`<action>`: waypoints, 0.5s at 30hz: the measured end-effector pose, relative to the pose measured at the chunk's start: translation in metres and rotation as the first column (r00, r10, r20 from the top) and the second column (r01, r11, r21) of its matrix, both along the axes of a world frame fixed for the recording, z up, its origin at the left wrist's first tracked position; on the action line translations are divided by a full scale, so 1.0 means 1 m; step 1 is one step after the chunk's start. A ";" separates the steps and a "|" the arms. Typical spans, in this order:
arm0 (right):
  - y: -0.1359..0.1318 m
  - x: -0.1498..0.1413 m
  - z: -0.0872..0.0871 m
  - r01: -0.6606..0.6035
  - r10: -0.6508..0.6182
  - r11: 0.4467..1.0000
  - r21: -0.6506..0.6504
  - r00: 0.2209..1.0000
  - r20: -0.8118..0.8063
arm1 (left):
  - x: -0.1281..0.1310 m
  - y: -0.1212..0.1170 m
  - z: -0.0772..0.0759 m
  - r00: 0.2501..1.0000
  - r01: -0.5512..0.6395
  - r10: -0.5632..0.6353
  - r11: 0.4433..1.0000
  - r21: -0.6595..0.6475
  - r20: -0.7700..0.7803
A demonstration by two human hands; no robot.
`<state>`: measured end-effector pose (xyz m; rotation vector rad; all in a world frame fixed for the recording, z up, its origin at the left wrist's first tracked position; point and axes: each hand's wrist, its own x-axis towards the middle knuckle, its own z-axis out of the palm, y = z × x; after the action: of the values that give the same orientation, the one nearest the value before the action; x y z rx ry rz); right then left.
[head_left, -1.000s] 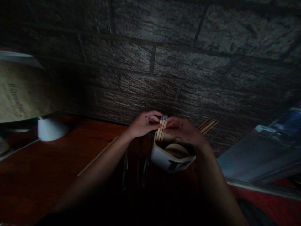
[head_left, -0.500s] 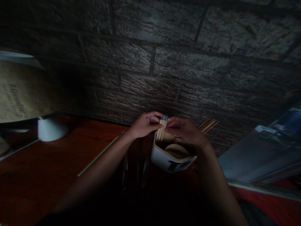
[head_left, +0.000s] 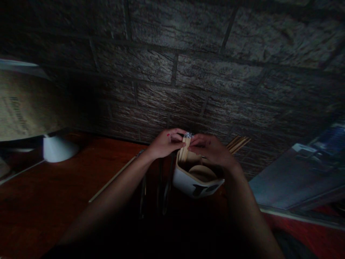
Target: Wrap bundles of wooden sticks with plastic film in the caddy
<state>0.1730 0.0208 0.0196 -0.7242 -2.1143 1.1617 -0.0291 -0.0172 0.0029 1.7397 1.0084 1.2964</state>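
A bundle of pale wooden chopsticks with silvery, patterned tops stands upright in the left part of a white container. From the left, my left hand closes its fingers on the bundle near the tops. My right hand pinches the same sticks from the right, with its wrist over the container's right side. Inside the container is a round, tan piece; its kind is not clear. More wooden sticks lean out at the back right, partly behind my right hand.
A brick wall rises right behind the wooden table. Dark metal utensils and a thin pale stick lie left of the container. A lamp with a lettered shade and white base stands left; a pale translucent panel is at right.
Almost nothing differs. Both hands stay on the chopsticks, with only a very slight shift of the right hand and forearm to the left.
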 end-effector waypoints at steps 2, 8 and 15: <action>0.000 -0.001 0.000 0.003 -0.003 1.000 -0.012 1.000 0.001 | 0.000 0.000 0.000 1.000 -0.004 0.004 1.000 -0.010 -0.002; -0.001 -0.002 0.001 0.012 -0.012 1.000 0.009 1.000 0.010 | -0.001 0.000 0.000 1.000 0.017 -0.017 1.000 -0.007 -0.007; -0.002 -0.003 0.001 0.022 -0.024 0.999 0.042 0.999 0.045 | 0.000 -0.001 0.000 1.000 0.015 -0.016 1.000 -0.005 -0.016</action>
<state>0.1699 0.0187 0.0210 -0.7600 -2.1553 1.0961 -0.0295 -0.0184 0.0034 1.7535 1.0047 1.2707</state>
